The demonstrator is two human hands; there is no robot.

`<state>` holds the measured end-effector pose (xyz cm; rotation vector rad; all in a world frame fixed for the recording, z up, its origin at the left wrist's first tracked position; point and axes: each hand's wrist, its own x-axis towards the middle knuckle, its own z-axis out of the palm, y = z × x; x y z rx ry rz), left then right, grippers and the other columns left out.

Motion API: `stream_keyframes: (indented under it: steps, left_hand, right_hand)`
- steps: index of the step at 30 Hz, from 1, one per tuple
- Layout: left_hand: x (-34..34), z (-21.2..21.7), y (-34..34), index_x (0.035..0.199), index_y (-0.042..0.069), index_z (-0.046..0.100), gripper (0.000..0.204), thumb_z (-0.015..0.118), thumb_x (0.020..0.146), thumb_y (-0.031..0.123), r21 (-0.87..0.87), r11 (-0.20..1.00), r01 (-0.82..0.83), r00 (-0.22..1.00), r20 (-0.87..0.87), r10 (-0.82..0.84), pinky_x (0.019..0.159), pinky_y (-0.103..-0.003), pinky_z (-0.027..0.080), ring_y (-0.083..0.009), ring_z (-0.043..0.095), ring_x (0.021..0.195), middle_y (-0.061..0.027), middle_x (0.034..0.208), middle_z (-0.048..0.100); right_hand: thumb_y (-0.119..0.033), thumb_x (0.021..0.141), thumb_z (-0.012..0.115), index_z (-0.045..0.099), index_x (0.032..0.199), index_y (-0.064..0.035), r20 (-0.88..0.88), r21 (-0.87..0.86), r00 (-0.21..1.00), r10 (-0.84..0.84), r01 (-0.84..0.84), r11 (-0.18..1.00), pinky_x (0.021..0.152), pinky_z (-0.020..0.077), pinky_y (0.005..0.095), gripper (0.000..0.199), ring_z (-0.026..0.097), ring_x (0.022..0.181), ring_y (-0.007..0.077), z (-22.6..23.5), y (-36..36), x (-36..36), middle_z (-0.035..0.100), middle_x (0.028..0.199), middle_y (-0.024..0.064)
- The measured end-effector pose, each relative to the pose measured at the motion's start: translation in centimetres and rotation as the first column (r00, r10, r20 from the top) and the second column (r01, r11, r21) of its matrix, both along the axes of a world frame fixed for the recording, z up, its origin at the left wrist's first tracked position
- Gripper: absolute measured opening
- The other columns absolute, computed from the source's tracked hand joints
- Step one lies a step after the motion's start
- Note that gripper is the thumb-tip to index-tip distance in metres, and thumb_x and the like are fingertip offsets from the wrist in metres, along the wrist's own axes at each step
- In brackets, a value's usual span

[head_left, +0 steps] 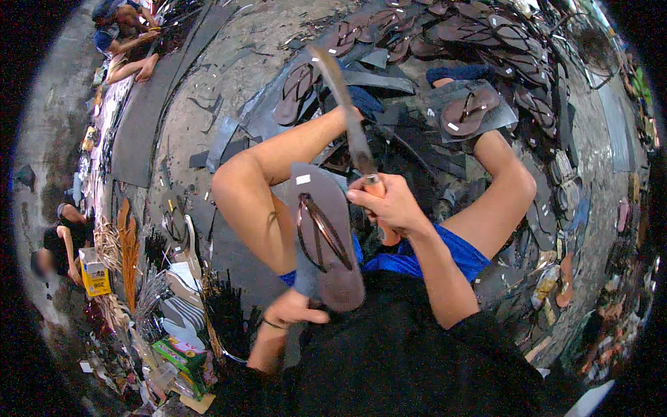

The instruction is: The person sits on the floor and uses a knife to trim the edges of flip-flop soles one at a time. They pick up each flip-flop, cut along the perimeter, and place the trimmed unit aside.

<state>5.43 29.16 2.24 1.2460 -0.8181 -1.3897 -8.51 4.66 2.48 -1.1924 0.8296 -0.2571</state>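
Note:
My left hand (292, 311) grips the heel end of a dark brown flip-flop (342, 283) with a shiny bronze strap. A grey rubber sheet (306, 274) lies against the sole and juts out past its left edge. In my right hand (397, 207) is a long knife (356, 135), its fingers wrapped round the orange handle. The blade, blurred, points up and away, beyond the toe of the flip-flop and apart from it. Another brown flip-flop (462, 115) rests on a dark square sheet (504, 117) by my right shin.
Many finished-looking flip-flops (517, 62) are heaped at the far right. Rubber offcuts (226, 142) litter the ground between and around my legs. Long dark sheets (142, 132) lie at left, near bundled strips and a yellow box (94, 272). Two other people sit farther left.

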Motion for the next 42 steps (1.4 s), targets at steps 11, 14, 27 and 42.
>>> stream_keyframes:
  steps: [11,14,27,42]
  left_hand:
    - [5.2,4.7,-8.5,0.128,0.000,0.041,0.060,0.073,0.078,0.010,0.036,0.995,0.090,0.972,0.213,-0.096,0.092,-0.030,0.044,-0.0166,0.053,0.110,-0.0093,0.120,0.054]
    - [2.8,5.5,-11.8,0.117,0.004,0.048,0.043,0.070,0.081,0.011,0.101,0.891,-0.442,0.896,0.081,0.436,0.085,-0.027,0.047,-0.0146,0.056,0.099,-0.0082,0.108,0.059]
    - [7.4,9.9,-9.4,0.109,0.003,0.056,0.029,0.063,0.090,0.023,0.271,0.808,-0.523,0.828,-0.062,0.557,0.075,-0.028,0.053,-0.0135,0.064,0.084,-0.0038,0.095,0.064]
    - [4.6,9.4,-9.3,0.118,0.000,0.050,0.035,0.063,0.088,0.014,0.200,0.885,-0.420,0.907,0.129,0.401,0.090,-0.029,0.045,-0.0141,0.057,0.098,-0.0059,0.107,0.060]
  right_hand:
    - [-0.017,0.079,0.073,0.061,0.098,-0.0015,0.081,-0.182,0.997,-0.013,0.028,0.983,0.054,0.0447,0.0228,0.027,0.054,0.058,0.0065,2.5,0.8,-0.7,0.058,0.068,-0.0012]
    - [-0.021,0.079,0.073,0.060,0.103,0.0000,0.067,-0.400,0.992,-0.107,0.125,0.908,0.066,0.0488,0.0271,0.034,0.060,0.067,0.0126,1.7,3.0,-0.5,0.064,0.075,0.0056]
    - [-0.011,0.075,0.073,0.064,0.109,-0.0068,-0.054,-0.622,0.998,0.025,-0.054,0.781,0.059,0.0483,0.0295,0.035,0.060,0.065,0.0217,4.2,8.4,-9.5,0.066,0.086,0.0111]
    - [-0.018,0.078,0.073,0.066,0.102,-0.0031,-0.154,-0.607,0.984,0.090,-0.166,0.777,0.061,0.0527,0.0320,0.029,0.065,0.066,0.0243,7.3,5.0,-7.5,0.068,0.083,0.0132]
